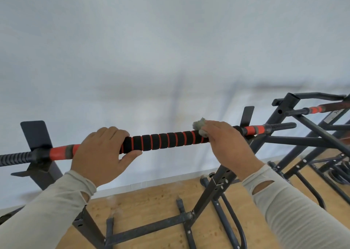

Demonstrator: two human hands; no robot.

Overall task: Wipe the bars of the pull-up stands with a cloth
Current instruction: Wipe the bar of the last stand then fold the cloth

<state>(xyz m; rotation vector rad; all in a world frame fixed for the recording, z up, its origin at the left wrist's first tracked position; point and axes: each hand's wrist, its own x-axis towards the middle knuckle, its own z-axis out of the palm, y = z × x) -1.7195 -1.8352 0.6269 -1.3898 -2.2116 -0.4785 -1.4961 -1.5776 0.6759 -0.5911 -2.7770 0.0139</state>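
The bar (162, 141) ran across the middle of the view, with black foam and thin red rings on it. It sat on a dark stand (214, 188) over a wooden floor (151, 205), in front of a pale wall (170, 49).

The left hand (100, 154) gripped the bar at the left end of the foam. Its fingers were curled over the top and its thumb was hooked under. This hand looked like it was holding the bar still.

The right hand (225, 144) was at the right end of the foam. It pressed a small grey cloth (200, 128) onto the bar. Its fingers were bent down over the cloth and held it tight to the foam. A bit of cloth stuck up past the fingers.

The step looked like the wiping of this bar. It was hard to tell how much was clean. Next, the cloth likely had to slide along the foam toward the left hand, pressed down all the way. Then the left hand would need to shift so its spot got wiped too.

Another stand (295, 104) waited to the right of the bar.
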